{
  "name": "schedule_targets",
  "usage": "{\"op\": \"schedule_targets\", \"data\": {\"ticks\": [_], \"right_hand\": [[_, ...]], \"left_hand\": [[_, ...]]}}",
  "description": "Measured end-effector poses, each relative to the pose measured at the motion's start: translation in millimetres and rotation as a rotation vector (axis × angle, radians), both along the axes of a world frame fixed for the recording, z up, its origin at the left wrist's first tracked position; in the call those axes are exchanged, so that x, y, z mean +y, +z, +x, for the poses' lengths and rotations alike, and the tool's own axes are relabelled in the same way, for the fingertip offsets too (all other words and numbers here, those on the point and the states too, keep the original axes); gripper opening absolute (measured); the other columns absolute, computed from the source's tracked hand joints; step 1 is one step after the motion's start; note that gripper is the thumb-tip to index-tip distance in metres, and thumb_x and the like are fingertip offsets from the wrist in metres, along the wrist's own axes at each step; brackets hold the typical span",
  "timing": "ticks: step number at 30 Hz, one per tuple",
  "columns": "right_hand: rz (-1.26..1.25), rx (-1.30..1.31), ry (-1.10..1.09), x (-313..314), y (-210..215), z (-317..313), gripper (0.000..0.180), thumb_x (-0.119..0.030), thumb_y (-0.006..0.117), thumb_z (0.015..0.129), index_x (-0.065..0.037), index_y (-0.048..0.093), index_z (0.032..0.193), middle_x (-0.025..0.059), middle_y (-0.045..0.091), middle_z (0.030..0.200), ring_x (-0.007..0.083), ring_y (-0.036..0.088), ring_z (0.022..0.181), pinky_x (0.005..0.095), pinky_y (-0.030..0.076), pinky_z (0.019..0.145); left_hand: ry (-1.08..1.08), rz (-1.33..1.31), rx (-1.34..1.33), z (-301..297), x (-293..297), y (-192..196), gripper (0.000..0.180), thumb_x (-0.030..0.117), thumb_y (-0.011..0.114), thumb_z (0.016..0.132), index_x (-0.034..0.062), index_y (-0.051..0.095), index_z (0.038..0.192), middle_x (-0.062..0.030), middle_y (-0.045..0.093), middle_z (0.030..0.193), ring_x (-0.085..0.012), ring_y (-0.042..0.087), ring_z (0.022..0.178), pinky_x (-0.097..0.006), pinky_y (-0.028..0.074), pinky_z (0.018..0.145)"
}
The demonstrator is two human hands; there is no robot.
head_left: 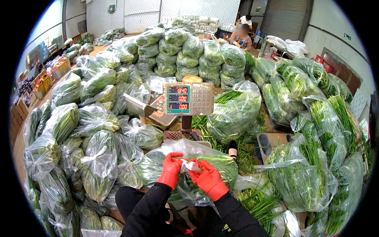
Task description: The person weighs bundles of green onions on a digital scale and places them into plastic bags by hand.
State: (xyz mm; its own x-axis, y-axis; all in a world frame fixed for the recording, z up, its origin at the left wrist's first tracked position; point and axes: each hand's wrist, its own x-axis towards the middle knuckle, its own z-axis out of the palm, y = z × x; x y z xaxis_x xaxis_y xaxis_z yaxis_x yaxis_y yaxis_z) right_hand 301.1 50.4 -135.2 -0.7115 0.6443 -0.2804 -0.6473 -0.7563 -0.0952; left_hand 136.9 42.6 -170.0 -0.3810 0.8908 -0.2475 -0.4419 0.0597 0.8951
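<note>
A clear plastic bag (219,164) packed with long green leafy stalks lies in front of me. Its white, bunched-up neck (192,166) is pinched between my two hands, both in red rubber gloves. My left hand (171,172) closes on the left side of that neck. From the right, my right hand (209,181) grips the same neck with fingers bent inward. Just beyond the bag stands a weighing scale with a lit red digital display (188,98) and a keypad on a post.
Filled bags (100,158) are heaped at my left, with stacked bags (167,51) behind the scale. On the right stand more bags (298,173), some open, beside loose green stalks (256,203). A large bag (235,112) leans right of the scale. Two people (241,37) are farther back.
</note>
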Motion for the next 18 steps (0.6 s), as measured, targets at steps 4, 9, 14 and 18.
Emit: {"op": "schedule_targets", "data": {"ticks": [4,9,14,18], "right_hand": [[0.353,-0.273,-0.064,0,-8,-8,0.03,-0.02,0.049,0.09,0.001,0.055,0.111,0.0159,0.057,0.113,0.0273,0.052,0.111,0.0415,0.044,0.093],[0.486,-0.614,0.109,-6,-13,-13,0.031,-0.014,0.063,0.083,-0.001,0.054,0.11,0.0087,0.061,0.096,0.0206,0.063,0.074,0.0321,0.053,0.07],[0.569,-0.841,0.103,-3,-6,16,0.034,-0.018,0.064,0.081,-0.007,0.054,0.112,0.0062,0.06,0.082,0.0143,0.057,0.058,0.028,0.048,0.052],[0.716,-1.069,0.133,-18,3,8,0.035,-0.016,0.064,0.081,-0.006,0.053,0.114,0.0045,0.059,0.073,0.0102,0.051,0.05,0.0242,0.043,0.047]], "left_hand": [[0.097,-0.008,-0.15,7,3,-1,0.033,-0.006,0.053,0.075,0.0013,0.05,0.107,-0.0167,0.065,0.089,-0.019,0.059,0.065,-0.028,0.048,0.055],[0.103,0.078,-0.316,-40,-1,-23,0.015,0.004,0.059,0.076,0.0004,0.058,0.091,-0.0029,0.055,0.066,-0.0119,0.048,0.049,-0.025,0.039,0.043],[0.072,0.113,0.858,7,9,9,0.018,0.008,0.057,0.079,0.0018,0.053,0.095,-0.0154,0.057,0.069,-0.0315,0.055,0.059,-0.039,0.043,0.053],[0.122,-0.032,1.13,-35,19,3,0.028,0.007,0.059,0.069,0.0018,0.052,0.096,-0.0223,0.059,0.093,-0.0385,0.055,0.093,-0.042,0.045,0.076]]}}
